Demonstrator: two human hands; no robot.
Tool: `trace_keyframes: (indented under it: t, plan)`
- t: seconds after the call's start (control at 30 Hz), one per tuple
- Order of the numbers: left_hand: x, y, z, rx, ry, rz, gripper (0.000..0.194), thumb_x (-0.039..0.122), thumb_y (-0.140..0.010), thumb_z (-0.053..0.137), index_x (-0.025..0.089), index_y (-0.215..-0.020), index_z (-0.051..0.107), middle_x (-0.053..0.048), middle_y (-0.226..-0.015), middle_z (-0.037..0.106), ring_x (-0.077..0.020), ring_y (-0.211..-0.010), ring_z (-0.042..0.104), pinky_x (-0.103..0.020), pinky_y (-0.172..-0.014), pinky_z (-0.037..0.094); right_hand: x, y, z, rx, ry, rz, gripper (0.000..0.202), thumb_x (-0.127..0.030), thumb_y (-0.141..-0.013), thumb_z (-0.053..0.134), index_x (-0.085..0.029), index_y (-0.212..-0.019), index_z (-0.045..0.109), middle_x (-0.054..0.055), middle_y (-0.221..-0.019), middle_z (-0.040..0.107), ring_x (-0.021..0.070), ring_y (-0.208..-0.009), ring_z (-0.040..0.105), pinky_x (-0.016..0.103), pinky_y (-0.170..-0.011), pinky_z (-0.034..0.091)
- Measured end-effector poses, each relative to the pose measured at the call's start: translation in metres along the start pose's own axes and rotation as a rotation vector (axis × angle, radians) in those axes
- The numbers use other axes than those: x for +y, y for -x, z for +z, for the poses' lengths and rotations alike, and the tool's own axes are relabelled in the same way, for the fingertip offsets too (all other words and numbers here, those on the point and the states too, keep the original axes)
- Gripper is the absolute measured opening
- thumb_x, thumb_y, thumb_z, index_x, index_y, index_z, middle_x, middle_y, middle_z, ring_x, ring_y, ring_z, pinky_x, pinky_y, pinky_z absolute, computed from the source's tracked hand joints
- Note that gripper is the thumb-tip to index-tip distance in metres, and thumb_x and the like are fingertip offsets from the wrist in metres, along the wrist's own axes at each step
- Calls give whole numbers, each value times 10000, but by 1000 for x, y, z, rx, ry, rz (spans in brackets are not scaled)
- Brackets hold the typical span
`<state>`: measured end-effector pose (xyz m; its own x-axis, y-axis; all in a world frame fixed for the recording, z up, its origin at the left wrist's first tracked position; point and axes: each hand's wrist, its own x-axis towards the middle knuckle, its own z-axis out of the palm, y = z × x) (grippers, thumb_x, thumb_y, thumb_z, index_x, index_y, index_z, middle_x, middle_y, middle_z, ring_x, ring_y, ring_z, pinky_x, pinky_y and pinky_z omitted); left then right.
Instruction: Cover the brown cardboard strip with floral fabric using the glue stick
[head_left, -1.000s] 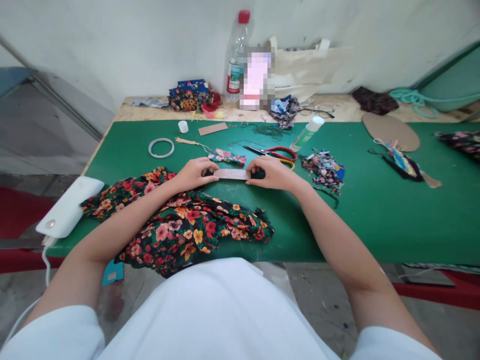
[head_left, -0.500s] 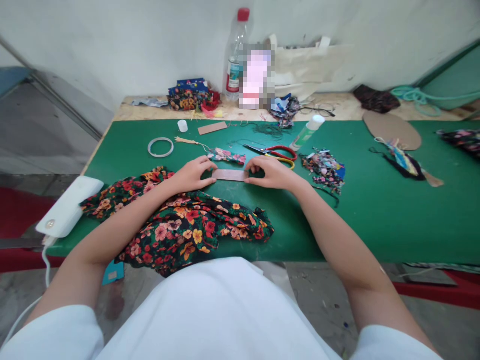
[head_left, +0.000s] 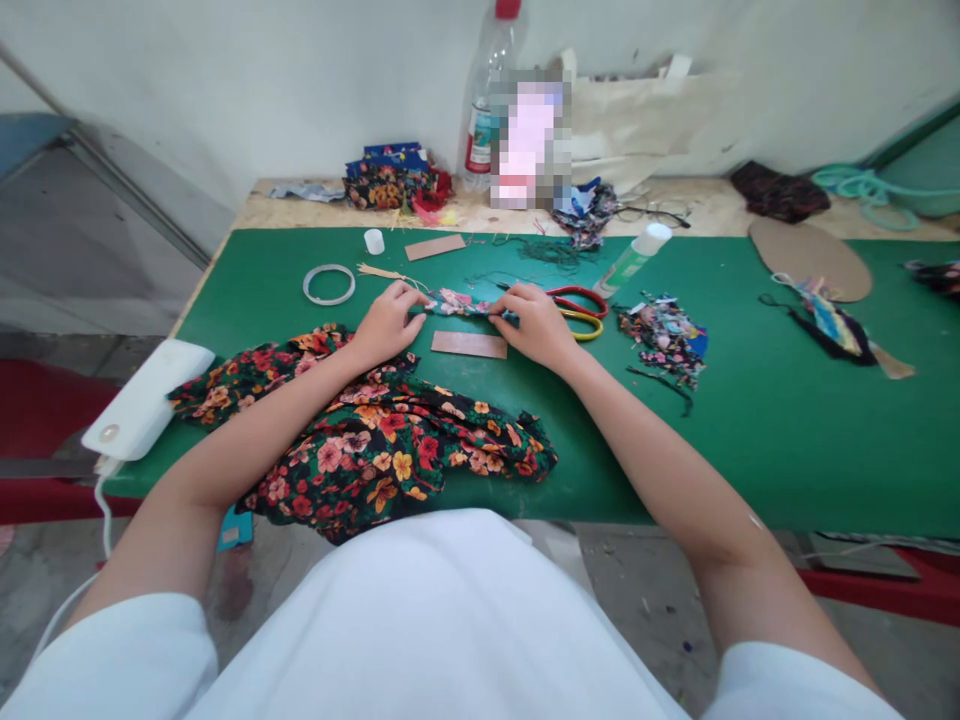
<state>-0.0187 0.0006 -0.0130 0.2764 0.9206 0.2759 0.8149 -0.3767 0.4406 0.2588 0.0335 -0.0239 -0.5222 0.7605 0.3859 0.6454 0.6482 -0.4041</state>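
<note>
OK, narrow pinkish floral strip (head_left: 459, 301), L/R fingers (head_left: 405, 293) at ends, grip unclear

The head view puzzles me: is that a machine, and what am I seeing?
There's no machine: these are bare hands, seen by a camera worn on the person's own head, looking forward and down. The left hand and right hand are at opposite ends of a floral fabric strip; how firmly they grip it is hard to tell. A flat brownish strip lies just nearer, untouched. Red-and-yellow-handled scissors, a glue stick and crumpled floral cloth share the green tabletop.
</note>
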Motion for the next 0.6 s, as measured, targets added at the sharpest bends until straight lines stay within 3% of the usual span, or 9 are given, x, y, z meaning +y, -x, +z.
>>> trace_keyframes:
  t: [0.1, 0.3, 0.6]
  plan:
    - [4, -1, 1, 1, -100, 6, 276, 249, -951, 594, 194, -1164, 762, -108, -1230, 684, -227, -1014, 693, -346, -892, 563, 1, 2, -4, 26, -22, -29, 141, -242, -927, 585, -217, -901, 721, 132, -990, 716, 313, -982, 636, 490, -914, 510]
    - [12, -7, 2, -48, -217, -26, 271, 292, -1003, 539, 204, -1138, 756, -113, -1278, 696, -257, -1014, 720, -349, -806, 547, 3, 3, -7, 15, -21, -55, 135, -251, -926, 585, -224, -905, 716, 126, -988, 720, 315, -978, 636, 523, -953, 507]
    - [13, 0, -2, -192, -241, 121, 287, 239, -1025, 457, 154, -1142, 705, -152, -1292, 707, -266, -1074, 735, -335, -800, 555, 6, 13, -24, -105, 58, -146, 213, -284, -973, 512, -207, -936, 707, 146, -957, 689, 305, -956, 622, 466, -890, 520]
